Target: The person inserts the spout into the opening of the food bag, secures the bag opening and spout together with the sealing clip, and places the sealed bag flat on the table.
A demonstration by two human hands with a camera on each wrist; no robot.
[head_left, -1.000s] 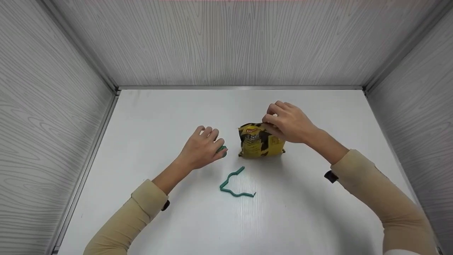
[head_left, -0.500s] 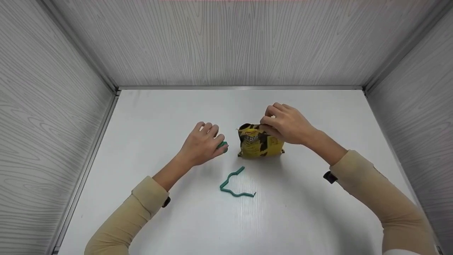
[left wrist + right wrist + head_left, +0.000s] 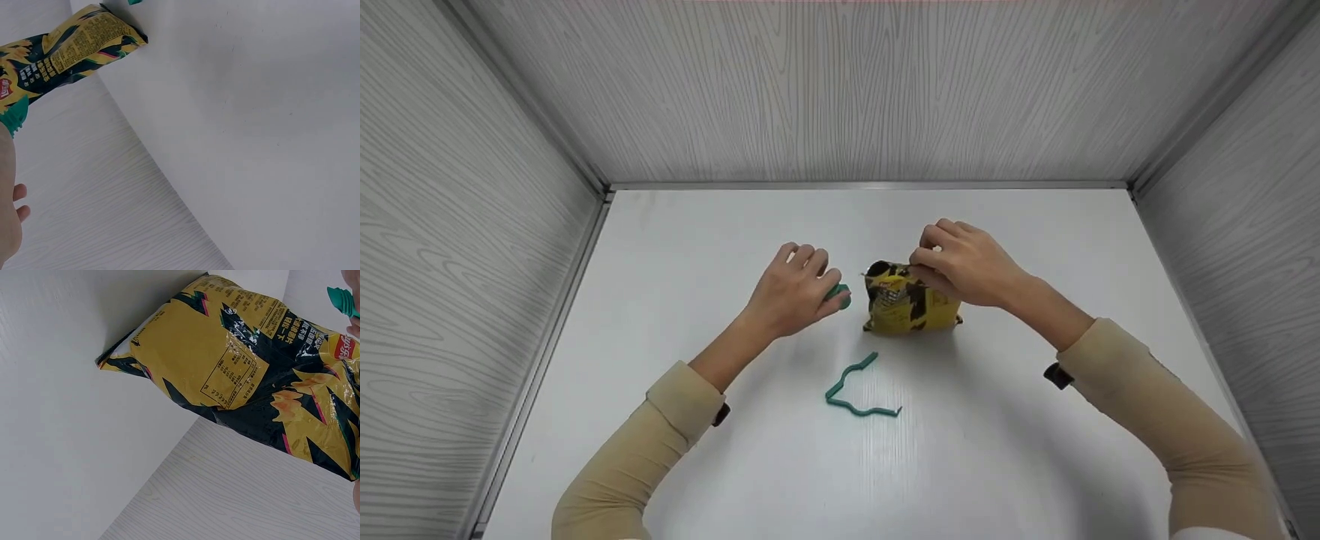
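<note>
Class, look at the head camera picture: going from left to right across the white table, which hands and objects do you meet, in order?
Left hand → small green clip it holds → yellow chip bag → right hand gripping the bag's top.

Red Lay's logo on yellow-and-black chip bag (image 3: 242,377), small print and boxed panel on its back too fine to read

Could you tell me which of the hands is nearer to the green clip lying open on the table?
Left. The left hand is up and left of the green clip; the right hand is farther, pinching the chip bag top.
</note>
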